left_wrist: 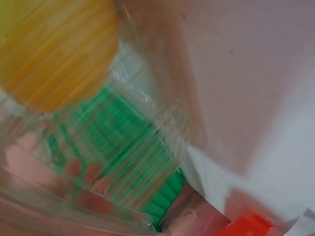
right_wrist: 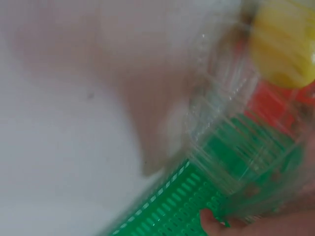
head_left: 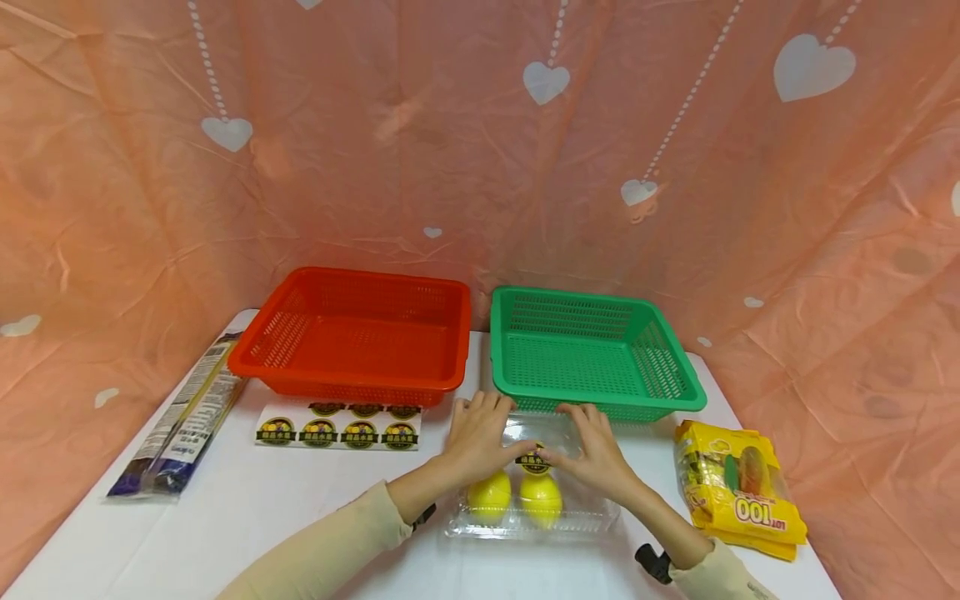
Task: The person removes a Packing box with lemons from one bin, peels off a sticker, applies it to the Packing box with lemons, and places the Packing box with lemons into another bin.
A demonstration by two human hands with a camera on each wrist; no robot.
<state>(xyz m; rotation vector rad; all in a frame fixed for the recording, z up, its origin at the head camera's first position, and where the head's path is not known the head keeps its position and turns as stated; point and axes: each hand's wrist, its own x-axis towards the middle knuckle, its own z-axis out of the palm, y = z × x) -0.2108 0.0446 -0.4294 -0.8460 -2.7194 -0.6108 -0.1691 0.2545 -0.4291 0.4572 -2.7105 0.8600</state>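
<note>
A clear plastic clamshell box (head_left: 581, 518) lies in front of me with two yellow lemon-like fruits (head_left: 489, 498) inside. On its lid sits a black-and-gold oval label (head_left: 535, 461). My left hand (head_left: 480, 439) grips the box from the left, fingers over the far edge and thumb at the label. From the other side my right hand (head_left: 597, 457) holds it likewise, its thumb meeting the label too. Through the blurred clear wall (left_wrist: 147, 162) in the left wrist view, fingertips show. In the right wrist view, a fingertip (right_wrist: 209, 221) extends past the box.
Behind the box stands a green basket (head_left: 600, 403), with a red basket (head_left: 345, 385) to its left. A sheet of oval stickers (head_left: 300, 414) lies before the red one. Long plastic packets (head_left: 180, 417) lie far left; a yellow package (head_left: 738, 492) lies right.
</note>
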